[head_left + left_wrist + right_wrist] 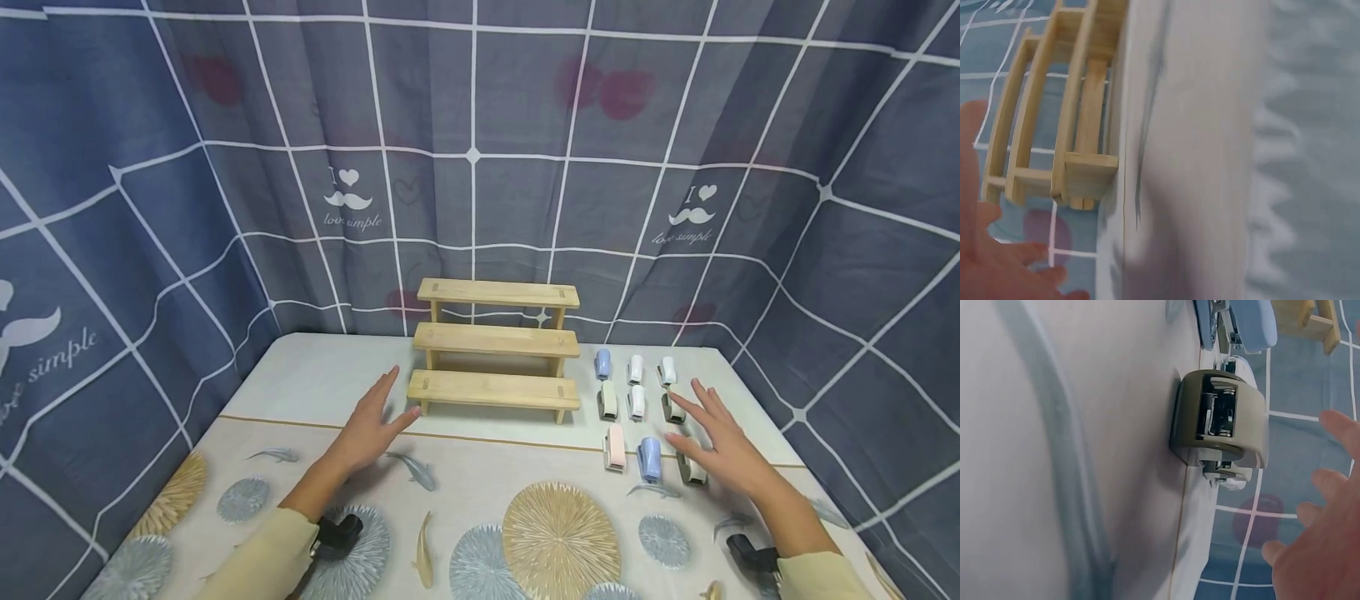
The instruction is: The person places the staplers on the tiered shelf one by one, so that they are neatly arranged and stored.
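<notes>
My left hand (369, 429) hovers with fingers spread, holding nothing, just left of a three-tier wooden stand (495, 387). In the left wrist view its fingers (1019, 253) show beside the stand's end. My right hand (723, 446) is held over the right side of the group of mini staplers, fingers apart and nothing in them. Nearest to it are a dark-and-cream stapler (692, 469) and another dark-based one (673, 407), both partly hidden by the hand. To their left stand a blue stapler (649, 459), a pink one (614, 447) and a cream one (607, 401).
White staplers (636, 402) and a smaller blue one (603, 364) are farther back in the group. A patterned cloth (465, 475) with fish and round motifs covers the table front. A dark checked curtain (510, 200) hangs behind and at both sides.
</notes>
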### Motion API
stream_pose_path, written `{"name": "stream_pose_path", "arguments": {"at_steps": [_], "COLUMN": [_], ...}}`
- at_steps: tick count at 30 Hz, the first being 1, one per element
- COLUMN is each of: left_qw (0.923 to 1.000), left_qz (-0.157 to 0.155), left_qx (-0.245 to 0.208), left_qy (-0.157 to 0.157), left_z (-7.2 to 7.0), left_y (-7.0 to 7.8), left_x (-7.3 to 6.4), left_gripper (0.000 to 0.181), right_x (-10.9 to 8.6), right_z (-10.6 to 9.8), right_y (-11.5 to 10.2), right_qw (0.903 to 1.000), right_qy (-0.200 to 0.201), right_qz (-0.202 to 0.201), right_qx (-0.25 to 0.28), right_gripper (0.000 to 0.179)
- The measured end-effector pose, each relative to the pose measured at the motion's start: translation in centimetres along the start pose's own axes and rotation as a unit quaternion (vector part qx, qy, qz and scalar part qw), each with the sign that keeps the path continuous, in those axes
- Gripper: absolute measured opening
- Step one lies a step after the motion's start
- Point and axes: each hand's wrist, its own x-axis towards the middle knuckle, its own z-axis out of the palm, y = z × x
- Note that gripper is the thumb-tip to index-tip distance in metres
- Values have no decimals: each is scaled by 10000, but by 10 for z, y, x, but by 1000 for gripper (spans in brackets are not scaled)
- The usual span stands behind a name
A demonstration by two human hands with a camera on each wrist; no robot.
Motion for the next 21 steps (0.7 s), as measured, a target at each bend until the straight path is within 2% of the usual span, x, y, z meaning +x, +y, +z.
{"name": "stream_pose_path", "arguments": {"at_steps": [3, 7, 11, 17, 21], "left_qw": [9965, 9837, 9697, 9414, 9239], "left_qz": [-139, -390, -600, -1091, -1299], "left_qx": [-825, -1747, -2364, -3191, -3597], "left_qy": [52, 154, 143, 115, 89], "left_z": [1, 0, 1, 4, 5], "left_y": [-3, -5, -6, -9, -11], "left_x": [3, 7, 14, 29, 37], "left_gripper": [85, 75, 70, 67, 66], "right_x": [-6, -13, -21, -29, -33], "right_z": [0, 0, 0, 0, 0], "right_y": [0, -2, 0, 4, 6], "right_qw": [9994, 9946, 9897, 9831, 9794], "right_qy": [-56, -162, -143, -75, -19], "right_qz": [77, 87, 11, 2, 86], "right_qx": [345, 1024, 1424, 1829, 2020], "right_gripper": [74, 77, 78, 79, 80]}}
